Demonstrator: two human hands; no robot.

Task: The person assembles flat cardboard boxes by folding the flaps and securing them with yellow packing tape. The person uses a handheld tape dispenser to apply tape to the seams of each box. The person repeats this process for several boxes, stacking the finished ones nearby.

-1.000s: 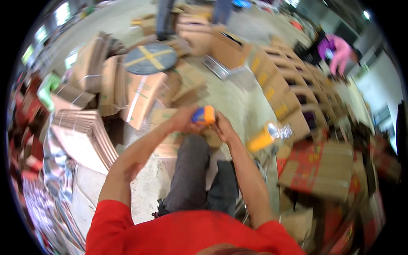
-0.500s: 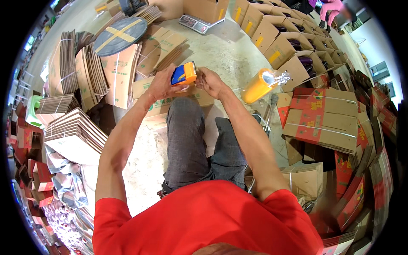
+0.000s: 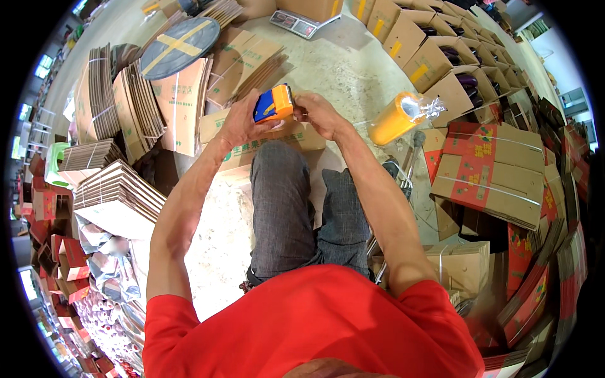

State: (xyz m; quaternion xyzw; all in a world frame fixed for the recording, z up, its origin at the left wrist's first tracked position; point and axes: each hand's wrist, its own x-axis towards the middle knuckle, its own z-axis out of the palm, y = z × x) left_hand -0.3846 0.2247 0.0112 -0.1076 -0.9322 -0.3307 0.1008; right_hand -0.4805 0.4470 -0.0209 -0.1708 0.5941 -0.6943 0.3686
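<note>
My left hand (image 3: pixel 242 125) is wrapped around an orange and blue packing tape dispenser (image 3: pixel 275 104), held above my knees. My right hand (image 3: pixel 320 116) is at the dispenser's right end with its fingers curled and pinched together. Whatever lies between those fingertips is too small to make out. Just beyond my knees, below the dispenser, lies a flat brown cardboard carton (image 3: pixel 252 151) with green print.
A yellow roll stack in clear wrap (image 3: pixel 391 123) stands on the floor to the right. Bundled flat cartons (image 3: pixel 488 173) lie beyond it. Open boxes of eggplants (image 3: pixel 450 53) fill the far right. Carton stacks (image 3: pixel 94 104) and a round grey lid (image 3: pixel 180 48) are at left, a scale (image 3: pixel 295 23) far ahead.
The whole view has shifted slightly. My left hand keeps hold of the dispenser, which is tilted a little differently, and my right hand stays at its end.
</note>
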